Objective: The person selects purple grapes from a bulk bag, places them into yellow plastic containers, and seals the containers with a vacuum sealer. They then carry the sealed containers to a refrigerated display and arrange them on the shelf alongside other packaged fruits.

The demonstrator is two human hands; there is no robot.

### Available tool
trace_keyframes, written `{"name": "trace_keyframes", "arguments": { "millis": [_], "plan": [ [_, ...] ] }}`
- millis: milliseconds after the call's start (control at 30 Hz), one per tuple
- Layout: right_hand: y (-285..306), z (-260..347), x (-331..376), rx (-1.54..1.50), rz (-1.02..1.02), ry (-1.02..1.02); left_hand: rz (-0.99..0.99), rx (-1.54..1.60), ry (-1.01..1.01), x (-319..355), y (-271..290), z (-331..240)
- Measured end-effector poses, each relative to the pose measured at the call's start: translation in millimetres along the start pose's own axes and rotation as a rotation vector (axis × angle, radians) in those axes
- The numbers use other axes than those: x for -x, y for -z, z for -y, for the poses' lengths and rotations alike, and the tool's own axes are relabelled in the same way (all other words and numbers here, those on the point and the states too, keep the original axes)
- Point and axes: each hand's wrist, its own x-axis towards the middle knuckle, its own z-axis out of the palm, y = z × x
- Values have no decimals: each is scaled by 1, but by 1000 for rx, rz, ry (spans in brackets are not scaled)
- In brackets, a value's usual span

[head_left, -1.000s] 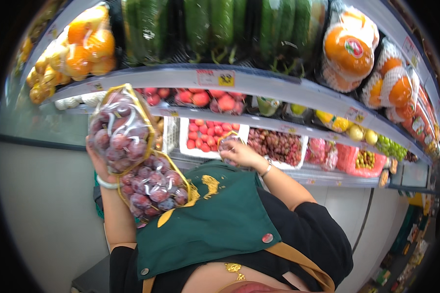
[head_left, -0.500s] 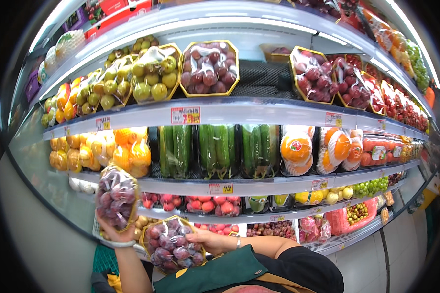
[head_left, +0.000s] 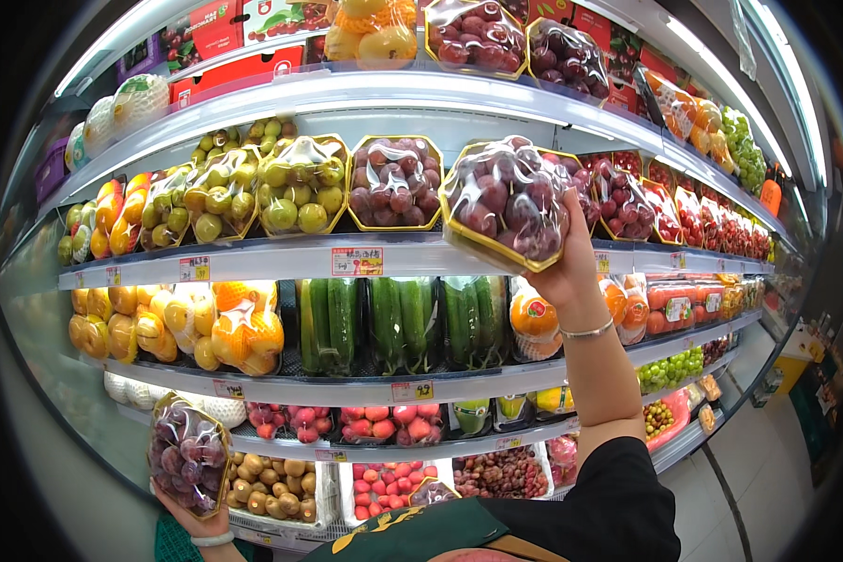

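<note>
Aloft, the right hand (head_left: 569, 259) holds wrapped fruit (head_left: 504, 203).

The top shelf (head_left: 375, 89) has round things in white nets (head_left: 142, 100) at its left end and two shiny packs of dark red fruit (head_left: 476, 37) by its front edge. On the second shelf (head_left: 276, 266), green fruit (head_left: 303, 184) sits next to purple fruit (head_left: 395, 187). Cucumbers (head_left: 405, 323) fill the third shelf's (head_left: 314, 385) middle. A white tray (head_left: 323, 496) of brown kiwis (head_left: 272, 482) is near the bottom shelf's (head_left: 281, 539) left corner.
</note>
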Motion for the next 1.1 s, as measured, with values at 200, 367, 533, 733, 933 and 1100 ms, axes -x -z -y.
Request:
{"name": "trace_keyframes", "arguments": {
  "millis": [200, 367, 533, 733, 933, 1100],
  "plan": [
    [3, -6, -46, -28, -55, -62, -38, 89, 64, 0, 1, 8],
    [3, -19, -72, -117, -176, -37, -55, 73, 51, 5, -6, 11],
    [6, -30, -101, -214, -216, 41, -1, 51, 88, 12, -14, 13],
    [5, -33, -134, -273, -283, 114, 229, -108, 11, 15, -13, 20],
    [-3, -41, -144, -249, -428, 211, -232, -126, 75, 16, -23, 21],
    [9, -26, -164, -258, -379, 86, -242, -177, 180, 19, -44, 23]
  ]
}}
